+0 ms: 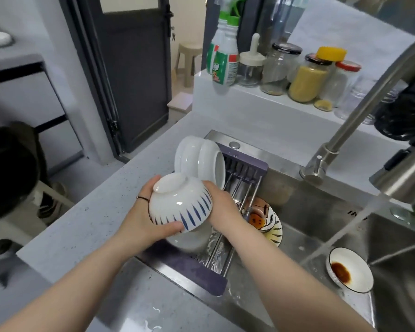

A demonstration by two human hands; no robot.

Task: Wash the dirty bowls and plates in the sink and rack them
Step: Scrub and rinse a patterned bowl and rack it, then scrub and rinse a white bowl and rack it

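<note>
Left hand point(141, 219) and right hand point(223, 207) hold striped bowl point(180, 204) upside down over the rack point(197, 271) at the sink's point(304, 212) left edge. Left thumb curls under the rim; right hand cups the far side, fingertips hidden. White bowls point(199, 159) racked at far end. Sauce-stained dish point(350, 269) lies under running tap point(369, 111).

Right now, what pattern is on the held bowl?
Blue dashes on the white bowl, head view.
</note>
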